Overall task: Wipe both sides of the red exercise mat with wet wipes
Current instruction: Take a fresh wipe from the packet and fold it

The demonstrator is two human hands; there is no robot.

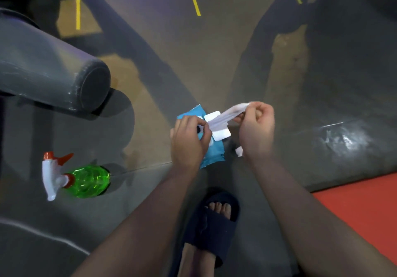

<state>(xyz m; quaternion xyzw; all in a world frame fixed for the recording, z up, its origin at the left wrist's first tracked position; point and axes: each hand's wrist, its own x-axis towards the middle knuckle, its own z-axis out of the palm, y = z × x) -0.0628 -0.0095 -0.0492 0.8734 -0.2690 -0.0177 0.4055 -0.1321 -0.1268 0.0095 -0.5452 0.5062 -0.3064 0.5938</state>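
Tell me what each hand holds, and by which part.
Left hand grips the blue wipes pack beside its flap; right hand pinches the far end of a white wipe coming from it.

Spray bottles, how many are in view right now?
1. The green spray bottle with a white and orange trigger sits at the lower left of the view. Others could be out of frame.

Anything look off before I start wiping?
One thing: a small white scrap shows beside the wrist of the right hand, apart from the wipe it pinches, stretched from the blue pack in the left hand. The green spray bottle may be lying over; the wide angle leaves that unclear.
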